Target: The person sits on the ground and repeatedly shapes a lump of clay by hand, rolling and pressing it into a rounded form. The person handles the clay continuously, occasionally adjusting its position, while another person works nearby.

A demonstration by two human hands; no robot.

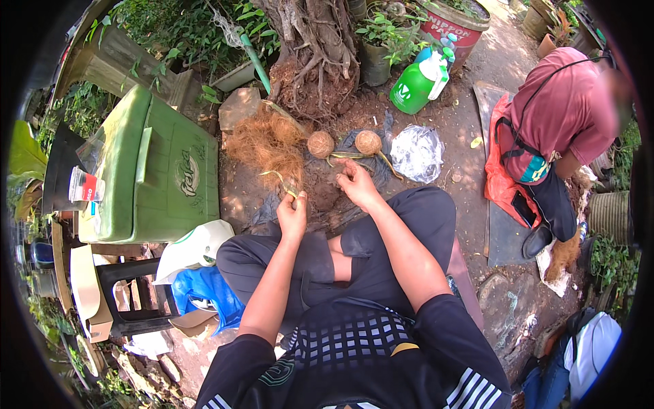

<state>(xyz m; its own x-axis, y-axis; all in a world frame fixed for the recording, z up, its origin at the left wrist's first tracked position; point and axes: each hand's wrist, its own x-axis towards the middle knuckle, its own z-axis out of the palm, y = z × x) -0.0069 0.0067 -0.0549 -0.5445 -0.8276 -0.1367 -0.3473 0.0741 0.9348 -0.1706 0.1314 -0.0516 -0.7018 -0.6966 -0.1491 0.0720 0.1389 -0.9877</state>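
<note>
Over the soil (320,193) beside the brown fibre (266,142), the left hand (292,214) is pinching a pale, curling strip (279,176) while the right hand (359,187) is hovering close by, fingers loosely spread, and a light, steady pinch is probably serving best against tearing it.

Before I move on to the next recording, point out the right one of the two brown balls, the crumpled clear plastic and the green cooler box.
Right brown ball (368,142): head view, middle of its rounded top.
Crumpled clear plastic (417,154): head view, its middle.
Green cooler box (163,183): head view, its side wall.
</note>
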